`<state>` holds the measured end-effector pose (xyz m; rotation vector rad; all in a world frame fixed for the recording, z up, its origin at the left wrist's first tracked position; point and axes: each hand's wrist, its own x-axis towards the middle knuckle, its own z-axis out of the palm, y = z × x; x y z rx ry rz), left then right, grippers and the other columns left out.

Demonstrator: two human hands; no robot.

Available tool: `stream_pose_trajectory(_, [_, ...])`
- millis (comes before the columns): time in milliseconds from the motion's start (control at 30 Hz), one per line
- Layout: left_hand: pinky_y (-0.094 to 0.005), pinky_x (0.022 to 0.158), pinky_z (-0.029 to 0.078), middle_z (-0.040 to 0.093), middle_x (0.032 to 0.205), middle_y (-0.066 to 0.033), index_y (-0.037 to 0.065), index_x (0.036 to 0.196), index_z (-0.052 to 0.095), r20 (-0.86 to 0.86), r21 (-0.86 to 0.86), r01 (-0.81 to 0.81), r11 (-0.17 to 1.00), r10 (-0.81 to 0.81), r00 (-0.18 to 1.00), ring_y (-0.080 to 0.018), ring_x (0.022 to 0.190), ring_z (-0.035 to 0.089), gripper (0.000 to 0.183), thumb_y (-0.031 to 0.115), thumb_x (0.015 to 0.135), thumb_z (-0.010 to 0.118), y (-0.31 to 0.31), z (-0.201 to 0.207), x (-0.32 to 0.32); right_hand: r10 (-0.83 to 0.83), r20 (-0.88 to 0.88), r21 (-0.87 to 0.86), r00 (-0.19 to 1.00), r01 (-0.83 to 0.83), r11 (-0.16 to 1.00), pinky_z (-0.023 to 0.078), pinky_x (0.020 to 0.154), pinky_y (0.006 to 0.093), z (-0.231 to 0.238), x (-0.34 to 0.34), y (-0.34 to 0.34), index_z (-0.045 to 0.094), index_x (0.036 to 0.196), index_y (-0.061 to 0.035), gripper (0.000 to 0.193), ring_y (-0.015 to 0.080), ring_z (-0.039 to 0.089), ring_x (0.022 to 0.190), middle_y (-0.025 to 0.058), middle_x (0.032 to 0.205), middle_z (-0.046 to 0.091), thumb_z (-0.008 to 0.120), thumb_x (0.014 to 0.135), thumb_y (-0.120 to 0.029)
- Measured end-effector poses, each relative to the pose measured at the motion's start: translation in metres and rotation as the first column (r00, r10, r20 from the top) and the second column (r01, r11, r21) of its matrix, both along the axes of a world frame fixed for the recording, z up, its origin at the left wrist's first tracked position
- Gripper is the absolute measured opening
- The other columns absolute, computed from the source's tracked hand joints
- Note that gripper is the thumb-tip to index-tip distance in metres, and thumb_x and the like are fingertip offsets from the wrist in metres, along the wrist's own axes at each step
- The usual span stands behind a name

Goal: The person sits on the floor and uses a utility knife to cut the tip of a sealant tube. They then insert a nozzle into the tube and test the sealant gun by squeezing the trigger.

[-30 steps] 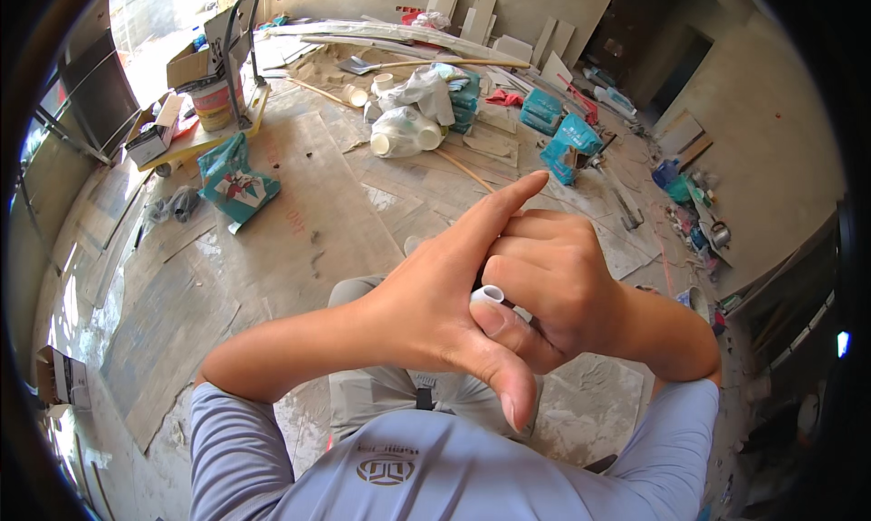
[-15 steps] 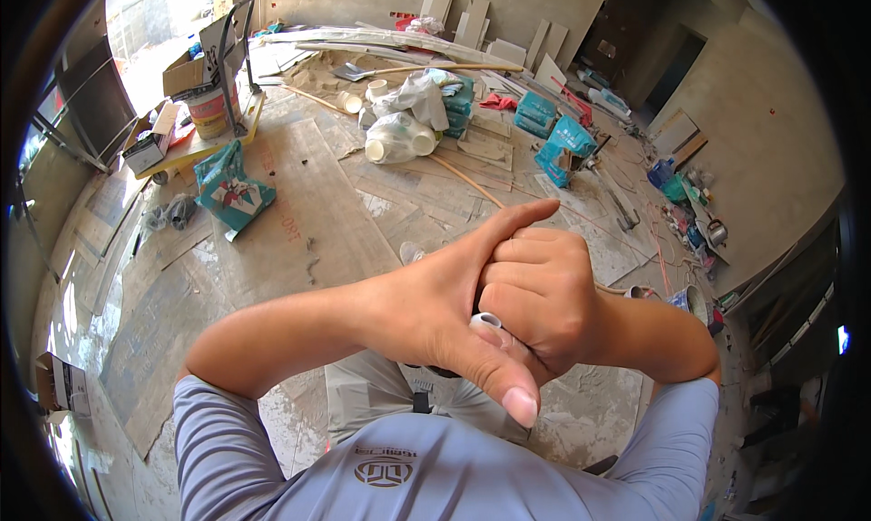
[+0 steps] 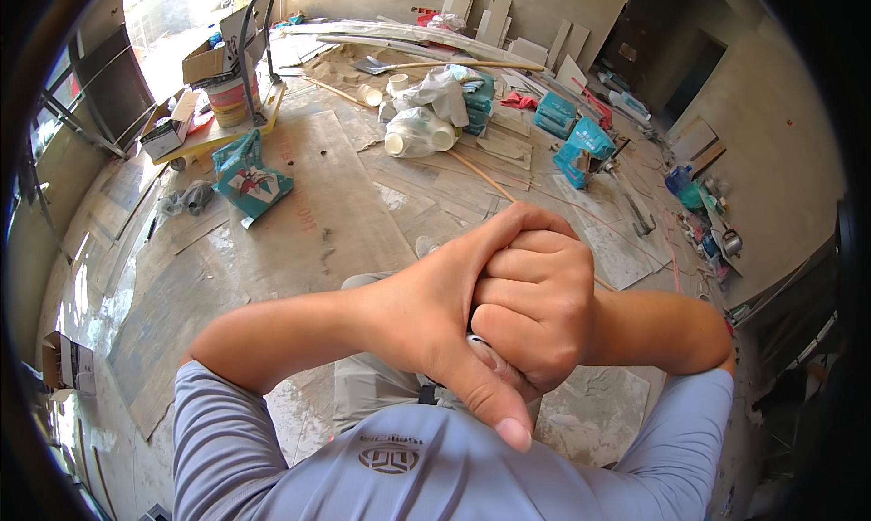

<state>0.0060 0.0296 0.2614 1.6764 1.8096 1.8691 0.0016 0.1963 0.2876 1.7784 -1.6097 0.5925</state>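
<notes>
In front of my chest my two hands are pressed together. My right hand (image 3: 535, 294) is a closed fist, knuckles toward me. Around it lies my left hand (image 3: 431, 312), its index finger bent over the top of the fist and its thumb stretched downward beneath it. The left hand's other fingers are hidden behind the fist. From the gap between the left palm and the right fist peeks the pale rim of a small white tube-like piece (image 3: 478, 340). Most of that piece is covered by my fingers, so its kind cannot be made out.
A teal bag (image 3: 251, 181) lies on dusty floor boards ahead left, beside a yellow platform cart (image 3: 209, 142) carrying boxes and a bucket. White paper tubs in clear plastic (image 3: 419, 138), more teal bags (image 3: 581, 149), a sand heap with a shovel (image 3: 374, 66) and leaning panels (image 3: 493, 22) lie farther off.
My left index finger has curled more closely over the right fist. The small white piece shows less between my hands. The view has shifted slightly, moving the room to the right.
</notes>
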Motion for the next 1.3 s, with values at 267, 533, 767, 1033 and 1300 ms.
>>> stream_pose_trajectory(267, [-0.0361,0.115,0.042,0.053,0.136,-0.0129,-0.009,0.155,0.025,0.097,0.02,-0.053,0.998,0.051,0.994,-0.0202,0.131,0.053,0.159,0.056,0.034,0.107,-0.005,-0.006,-0.013,0.055,0.054,0.021,0.997,-0.056,0.998,0.044,0.052,0.0399,0.002,-0.025,0.0,0.053,0.063,-0.0091,0.026,0.0264,0.054,0.053,0.0058,0.061,0.055,0.068,0.079,-0.025])
stream_pose_trajectory(533, [-0.0375,0.118,0.04,0.05,0.144,-0.0115,0.0,0.167,0.008,0.293,0.101,0.031,0.994,-0.059,0.954,-0.0205,0.138,0.049,0.178,0.065,0.031,0.102,0.002,-0.018,-0.012,-0.072,0.067,0.064,0.995,0.068,0.996,0.04,0.05,0.0401,-0.001,-0.018,0.014,0.051,0.065,-0.0083,0.03,0.0267,0.052,0.053,0.0071,0.064,0.055,0.067,0.084,-0.024])
stream_pose_trajectory(767, [-0.0367,0.118,0.039,0.051,0.144,-0.0118,-0.004,0.166,0.008,0.247,0.062,0.054,0.997,-0.068,0.967,-0.0213,0.138,0.049,0.177,0.062,0.033,0.104,0.007,-0.018,-0.012,-0.057,0.061,0.019,0.997,0.056,0.998,0.038,0.049,0.0394,-0.003,-0.014,0.014,0.049,0.064,-0.0083,0.033,0.0257,0.049,0.052,0.0065,0.063,0.053,0.062,0.091,-0.023])
stream_pose_trajectory(1033, [-0.0373,0.12,0.037,0.052,0.141,-0.0143,-0.006,0.166,0.002,0.25,0.076,0.073,0.994,-0.09,0.964,-0.0234,0.138,0.05,0.182,0.065,0.031,0.103,0.008,-0.021,-0.015,-0.044,0.114,0.068,0.992,0.036,0.997,0.036,0.048,0.0389,0.001,-0.012,0.014,0.049,0.063,-0.008,0.033,0.0251,0.047,0.051,0.0059,0.061,0.05,0.063,0.089,-0.022])
stream_pose_trajectory(1300, [-0.042,0.121,0.035,0.051,0.142,-0.0174,-0.006,0.166,0.0,0.126,0.09,0.066,0.994,-0.077,0.989,-0.0277,0.14,0.048,0.186,0.069,0.028,0.1,0.005,-0.026,-0.021,-0.095,0.147,0.072,0.984,0.086,0.994,0.041,0.049,0.0395,0.0,-0.012,0.01,0.053,0.065,-0.0081,0.028,0.0272,0.052,0.051,0.0075,0.061,0.054,0.065,0.086,-0.023])
